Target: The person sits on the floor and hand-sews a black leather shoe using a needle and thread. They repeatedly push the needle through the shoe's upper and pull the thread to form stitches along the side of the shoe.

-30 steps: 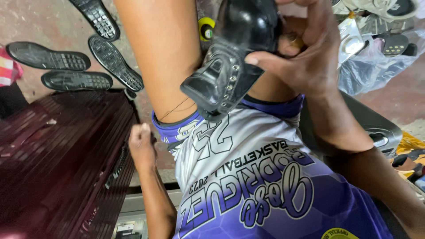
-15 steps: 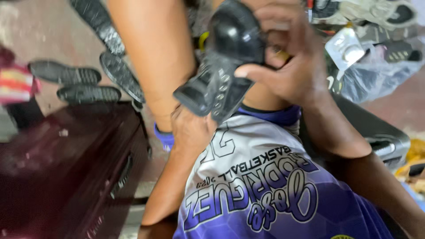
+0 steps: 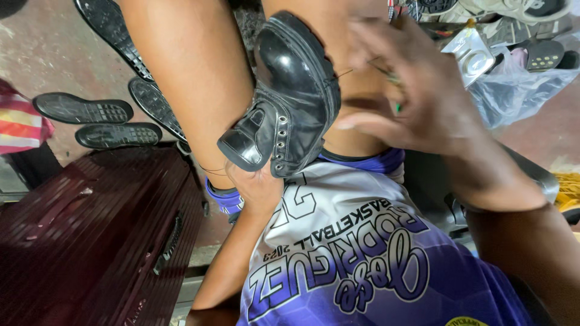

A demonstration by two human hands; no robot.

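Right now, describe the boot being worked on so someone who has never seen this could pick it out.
Start at the person's bare knees at top centre. Wedged between them is the black leather boot, toe up, metal eyelets along its open front. Unlike the flat black soles on the floor, it is a whole, glossy, rounded boot.

head-worn view, close, steeply down onto lap (image 3: 362,265)

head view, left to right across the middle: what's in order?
Striped red cloth → loose black soles → left hand under the black boot → right hand → clear plastic bag.
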